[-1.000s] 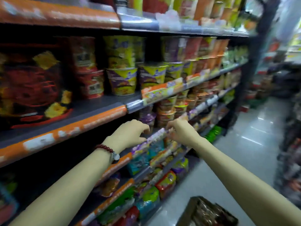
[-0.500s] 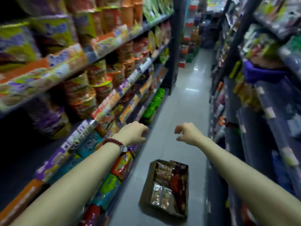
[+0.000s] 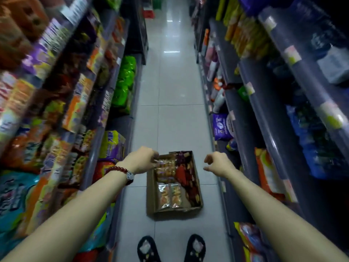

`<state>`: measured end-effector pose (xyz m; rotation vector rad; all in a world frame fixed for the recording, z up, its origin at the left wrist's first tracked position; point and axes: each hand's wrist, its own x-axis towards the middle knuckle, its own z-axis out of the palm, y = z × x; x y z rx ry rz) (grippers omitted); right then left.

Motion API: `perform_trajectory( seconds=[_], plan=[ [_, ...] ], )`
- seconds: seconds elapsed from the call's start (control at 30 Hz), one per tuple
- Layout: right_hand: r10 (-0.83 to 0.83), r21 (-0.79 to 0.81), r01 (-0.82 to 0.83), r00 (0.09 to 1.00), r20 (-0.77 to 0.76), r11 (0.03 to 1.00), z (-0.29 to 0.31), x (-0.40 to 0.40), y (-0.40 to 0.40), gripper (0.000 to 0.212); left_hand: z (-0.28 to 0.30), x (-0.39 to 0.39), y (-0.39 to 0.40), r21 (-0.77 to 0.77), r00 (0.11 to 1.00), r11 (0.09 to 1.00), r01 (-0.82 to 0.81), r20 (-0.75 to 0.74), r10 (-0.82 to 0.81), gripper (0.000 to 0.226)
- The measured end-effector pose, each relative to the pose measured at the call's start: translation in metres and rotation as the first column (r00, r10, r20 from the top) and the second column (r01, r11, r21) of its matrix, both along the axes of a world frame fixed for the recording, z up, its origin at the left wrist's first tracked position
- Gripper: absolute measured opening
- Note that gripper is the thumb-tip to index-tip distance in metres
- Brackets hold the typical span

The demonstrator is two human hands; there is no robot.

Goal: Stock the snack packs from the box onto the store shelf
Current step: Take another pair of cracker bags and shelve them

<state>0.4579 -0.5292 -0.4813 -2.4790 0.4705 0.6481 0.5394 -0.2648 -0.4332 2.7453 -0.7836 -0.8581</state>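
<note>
Slippers [image 3: 171, 248] at bottom edge. Box [image 3: 174, 211] on floor [image 3: 170, 120] ahead, snack packs [image 3: 170, 193] inside. Left hand [image 3: 140, 159] over box's far-left corner, right hand [image 3: 219, 163] beside box, both loosely curled, holding nothing. Shelf [image 3: 94, 148] at left.

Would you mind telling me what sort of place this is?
Most likely a grocery store aisle: packed snack shelves on both sides, a tiled floor between them, and a cardboard box of snack packs waiting to be stocked.
</note>
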Motion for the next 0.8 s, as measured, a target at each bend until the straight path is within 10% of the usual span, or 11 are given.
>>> perform_trajectory(
  seconds=[0.5,0.8],
  plan=[
    [-0.216,0.073,0.211,0.973,0.077,0.975,-0.343,0.019,-0.029,0.02,-0.367,0.034,-0.037,-0.102,0.993,0.989,-0.108,-0.054,0.103,0.028],
    [-0.343,0.147,0.311,0.876,0.34,0.939,-0.497,0.059,-0.045,0.02,-0.533,0.093,-0.053,-0.417,0.939,0.866,-0.274,0.08,0.335,0.024]
  ],
)
